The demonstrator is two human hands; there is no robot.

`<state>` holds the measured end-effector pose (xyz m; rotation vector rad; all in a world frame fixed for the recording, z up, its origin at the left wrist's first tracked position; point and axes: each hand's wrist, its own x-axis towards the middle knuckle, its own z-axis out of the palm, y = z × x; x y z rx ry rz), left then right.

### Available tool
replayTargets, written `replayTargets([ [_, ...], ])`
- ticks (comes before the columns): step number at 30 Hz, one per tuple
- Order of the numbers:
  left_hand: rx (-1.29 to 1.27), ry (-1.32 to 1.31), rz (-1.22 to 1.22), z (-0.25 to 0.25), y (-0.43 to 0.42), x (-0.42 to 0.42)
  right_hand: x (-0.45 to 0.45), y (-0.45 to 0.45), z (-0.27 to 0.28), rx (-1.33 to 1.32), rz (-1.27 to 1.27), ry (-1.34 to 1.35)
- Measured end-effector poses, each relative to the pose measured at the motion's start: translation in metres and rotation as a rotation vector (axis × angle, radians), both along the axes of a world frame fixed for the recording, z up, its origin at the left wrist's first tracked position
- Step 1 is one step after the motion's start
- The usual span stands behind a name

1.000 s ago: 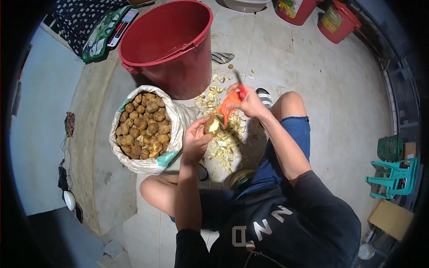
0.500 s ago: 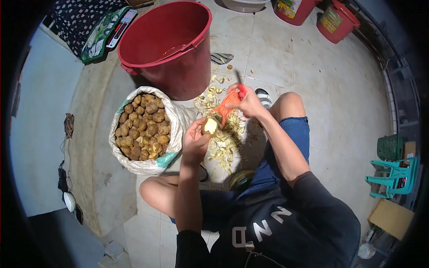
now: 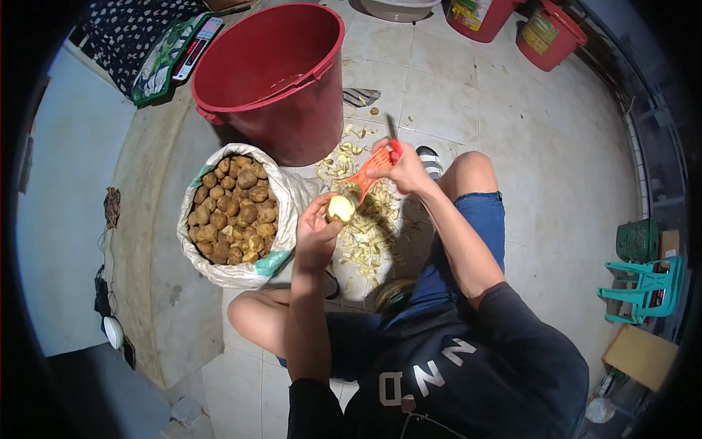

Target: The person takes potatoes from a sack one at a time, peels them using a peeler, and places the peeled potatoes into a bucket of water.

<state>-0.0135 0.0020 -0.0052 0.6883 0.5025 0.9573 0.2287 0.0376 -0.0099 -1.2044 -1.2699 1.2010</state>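
Observation:
A partly peeled potato [image 3: 341, 209] is in the fingers of my left hand [image 3: 316, 233], its pale flesh facing up and some brown skin left at its lower edge. My right hand [image 3: 406, 170] is closed around an orange peeler [image 3: 368, 174], whose head is close to the potato's upper right side. A dark, narrow blade [image 3: 392, 127] with a red part at its base also sticks out above my right hand. Below both hands, potato peels [image 3: 369, 241] lie scattered over the floor and a pale sheet.
An open white sack [image 3: 291, 212] full of unpeeled potatoes [image 3: 234, 208] stands at the left. Behind it is a large red tub [image 3: 307, 124]. Two smaller red buckets [image 3: 545, 36] and a pale basin [image 3: 398, 9] are at the back; a teal stool [image 3: 643, 289] is at the right.
More pale flesh shows on the potato, which has turned slightly in my left hand. The peeler has shifted a little to the left and downward, nearer the potato.

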Motion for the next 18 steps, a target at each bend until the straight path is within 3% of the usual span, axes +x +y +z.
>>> replayTargets([
  [1,-0.023,-0.033,0.009,0.001,0.002,-0.001,0.002,0.005,0.000,-0.025,-0.107,0.027],
  [3,-0.011,-0.121,-0.005,0.002,0.003,-0.004,-0.006,-0.001,0.005,-0.041,-0.068,0.086],
  [5,-0.024,-0.054,-0.037,0.003,0.001,-0.005,-0.023,-0.009,0.017,0.158,0.095,0.031],
  [6,-0.029,-0.053,-0.041,0.000,0.000,-0.004,-0.013,-0.006,0.021,-0.014,0.056,-0.197],
  [7,-0.053,-0.067,-0.015,-0.005,0.000,-0.003,-0.005,-0.004,0.015,-0.014,0.054,-0.198],
  [9,-0.065,-0.082,0.016,-0.008,0.004,-0.004,-0.001,0.003,0.011,-0.047,-0.068,0.088],
  [11,-0.023,-0.156,0.030,-0.012,0.003,-0.004,-0.007,-0.002,0.014,-0.021,-0.014,0.085],
  [13,-0.016,-0.140,0.039,-0.012,0.003,-0.003,-0.008,-0.003,0.013,0.062,0.046,-0.155],
  [15,0.003,-0.126,0.048,-0.010,0.001,-0.002,0.001,0.006,0.005,-0.046,-0.107,0.061],
  [17,-0.032,-0.166,0.046,-0.008,0.002,-0.001,0.001,0.000,0.007,-0.011,-0.046,0.078],
  [18,-0.037,-0.062,0.068,-0.003,0.001,0.001,-0.008,-0.005,0.019,0.033,0.038,0.070],
])
